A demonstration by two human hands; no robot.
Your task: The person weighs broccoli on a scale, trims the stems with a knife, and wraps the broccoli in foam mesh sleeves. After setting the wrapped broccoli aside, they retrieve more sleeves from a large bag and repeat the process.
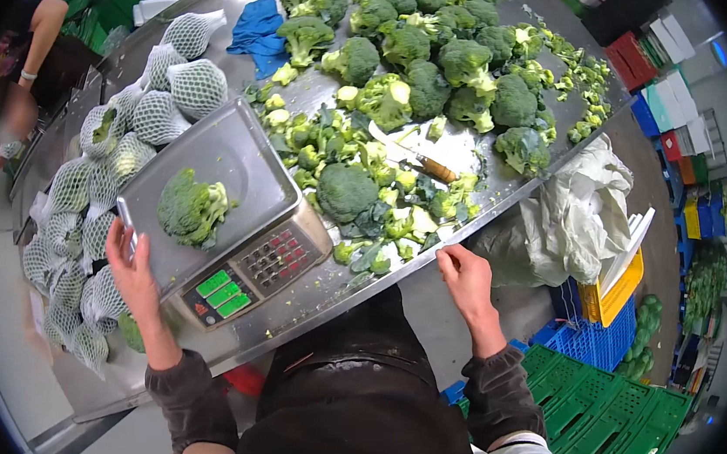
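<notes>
A broccoli head lies on the metal pan of a digital scale, whose green displays are lit. Beside the pan's left edge is my left hand, fingers apart and holding nothing. My right hand hovers by the table's front edge with its fingers curled together; whatever they may hold is too small to make out. A knife with a wooden handle rests among cut stems and trimmings, near a large broccoli head. Broccoli heads in white foam nets are piled left of the scale.
More broccoli is heaped at the back of the metal table. A blue cloth lies behind the scale. Green crates, a blue crate and a pale plastic sheet are at the right. Another person stands at the left.
</notes>
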